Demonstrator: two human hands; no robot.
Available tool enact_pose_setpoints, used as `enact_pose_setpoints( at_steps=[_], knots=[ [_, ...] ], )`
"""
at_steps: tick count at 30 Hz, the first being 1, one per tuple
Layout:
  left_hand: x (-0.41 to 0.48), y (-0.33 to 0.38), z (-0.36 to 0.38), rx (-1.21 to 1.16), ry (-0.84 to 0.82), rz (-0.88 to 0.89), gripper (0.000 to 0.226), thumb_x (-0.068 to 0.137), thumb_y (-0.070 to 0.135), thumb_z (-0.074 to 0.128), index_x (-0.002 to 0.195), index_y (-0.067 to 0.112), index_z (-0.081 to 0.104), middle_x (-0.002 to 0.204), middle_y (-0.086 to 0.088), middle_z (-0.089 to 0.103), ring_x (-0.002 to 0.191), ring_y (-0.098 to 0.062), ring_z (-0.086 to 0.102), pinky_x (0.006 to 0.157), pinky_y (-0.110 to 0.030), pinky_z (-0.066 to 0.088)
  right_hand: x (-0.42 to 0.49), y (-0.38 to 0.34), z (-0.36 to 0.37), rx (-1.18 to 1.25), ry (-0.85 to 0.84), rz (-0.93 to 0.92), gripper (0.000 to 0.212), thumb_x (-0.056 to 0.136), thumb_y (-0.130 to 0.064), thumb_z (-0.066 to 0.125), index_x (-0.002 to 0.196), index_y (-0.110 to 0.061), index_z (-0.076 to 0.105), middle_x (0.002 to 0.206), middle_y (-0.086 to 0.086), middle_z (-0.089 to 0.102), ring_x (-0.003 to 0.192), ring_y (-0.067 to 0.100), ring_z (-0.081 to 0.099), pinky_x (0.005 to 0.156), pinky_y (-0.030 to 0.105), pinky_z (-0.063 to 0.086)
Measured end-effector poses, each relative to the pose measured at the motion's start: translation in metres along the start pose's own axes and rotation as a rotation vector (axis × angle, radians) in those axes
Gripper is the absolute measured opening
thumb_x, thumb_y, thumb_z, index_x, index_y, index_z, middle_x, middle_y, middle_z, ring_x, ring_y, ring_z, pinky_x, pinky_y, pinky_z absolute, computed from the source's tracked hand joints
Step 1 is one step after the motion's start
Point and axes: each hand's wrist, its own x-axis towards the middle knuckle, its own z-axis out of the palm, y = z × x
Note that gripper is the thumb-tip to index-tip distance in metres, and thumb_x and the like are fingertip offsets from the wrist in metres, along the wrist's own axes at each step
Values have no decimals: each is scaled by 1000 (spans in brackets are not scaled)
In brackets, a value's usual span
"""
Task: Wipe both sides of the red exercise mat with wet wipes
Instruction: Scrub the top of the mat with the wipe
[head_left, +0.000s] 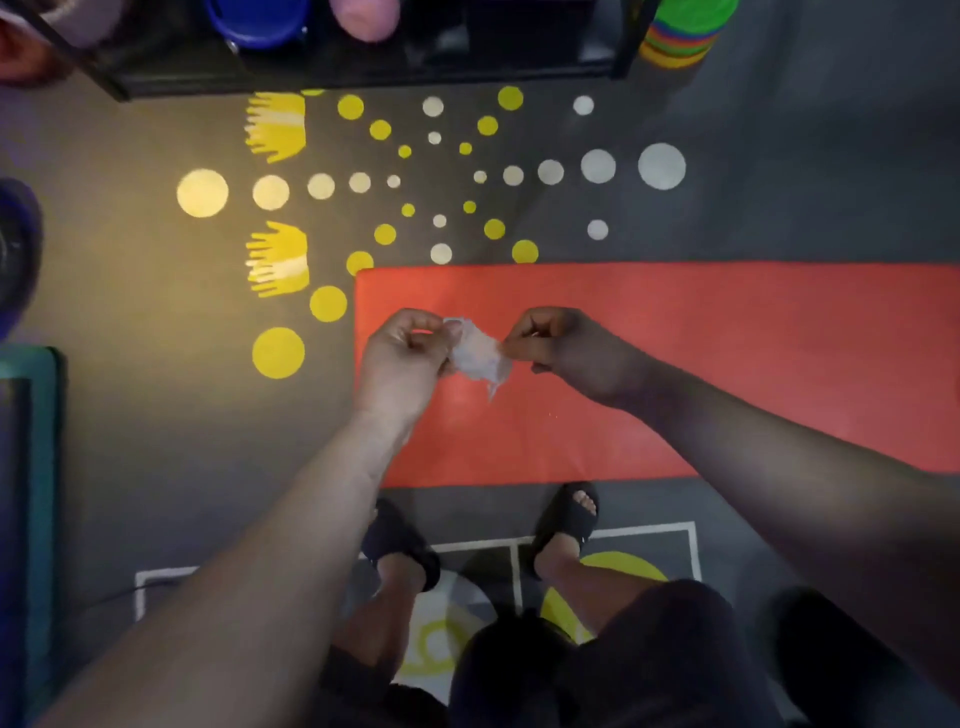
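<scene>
Looks like wiping hasn't started yet. The left hand (402, 353) and right hand (563, 348) each pinch an edge of a crumpled wet wipe (478, 356), probably unfolding it, above the red exercise mat (727, 364) lying flat at 3 o'clock on the floor (156, 415).

Room over the red mat (727, 353)
It lies open rightwards; a dark shelf (363, 73) and stacked discs (680, 41) close off the far side.
</scene>
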Motion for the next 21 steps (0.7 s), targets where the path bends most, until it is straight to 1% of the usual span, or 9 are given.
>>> enact_pose_setpoints(
  at_steps=[2, 4, 7, 9, 10, 13, 17, 19, 21],
  knots=[
    [29, -41, 2, 51, 26, -19, 19, 97, 16, 70, 81, 21, 60, 57, 6, 62, 53, -14, 50, 59, -33, 43, 30, 39, 3, 47, -19, 41, 12, 90, -8, 66, 79, -14, 64, 87, 5, 64, 80, 15, 51, 73, 31, 42],
    [59, -85, 13, 93, 0, -41, 18, 100, 18, 66, 85, 21, 58, 60, -2, 64, 54, -18, 53, 58, -38, 47, 61, 84, 6, 96, -19, 72, 23, 88, -5, 65, 71, -19, 58, 94, 7, 70, 81, 13, 54, 69, 27, 43],
    [107, -156, 34, 167, -102, -57, 21, 97, 37, 65, 87, 20, 59, 78, -16, 71, 69, -31, 65, 77, -54, 57, 108, 150, 11, 47, 25, 108, 21, 85, -6, 67, 72, -17, 55, 90, 7, 71, 70, 8, 54, 61, 22, 43],
    [142, -210, 48, 183, -148, -76, 35, 86, 57, 62, 85, 22, 60, 84, -14, 72, 81, -34, 70, 82, -57, 58, 140, 198, 10, 0, 45, 123, 18, 85, 2, 65, 80, -13, 57, 76, 7, 63, 63, 9, 51, 57, 23, 41],
    [159, -237, 57, 184, -158, -86, 36, 84, 59, 63, 83, 23, 61, 83, -11, 72, 81, -31, 70, 83, -57, 58, 155, 224, 8, -9, 48, 132, 20, 85, 7, 63, 85, -12, 57, 73, 6, 59, 62, 11, 50, 57, 25, 41],
    [206, -319, 83, 195, -156, -93, 24, 94, 36, 69, 80, 20, 60, 66, 1, 66, 63, -20, 60, 75, -47, 57, 196, 306, -1, -52, 27, 181, 30, 85, 10, 61, 104, -13, 59, 78, 9, 61, 63, 14, 54, 59, 29, 44],
    [249, -417, 124, 202, -273, -122, 17, 95, 29, 72, 84, 21, 61, 55, 6, 62, 53, -17, 55, 63, -34, 48, 223, 396, -16, -148, -37, 242, 32, 88, 3, 64, 115, -14, 63, 81, 8, 65, 68, 19, 57, 66, 36, 49],
    [258, -450, 145, 182, -365, -121, 14, 99, 25, 67, 88, 22, 61, 61, 5, 64, 56, -13, 58, 64, -36, 53, 227, 429, -24, -150, -66, 266, 34, 90, 4, 62, 120, -12, 61, 82, 11, 64, 70, 19, 58, 69, 31, 51],
    [263, -471, 159, 220, -478, -92, 14, 104, 27, 59, 93, 19, 64, 75, -3, 68, 69, -15, 64, 73, -41, 59, 229, 455, -29, -110, -73, 275, 33, 91, 5, 62, 121, -7, 59, 77, 9, 63, 66, 16, 59, 64, 24, 51]
  ],
)
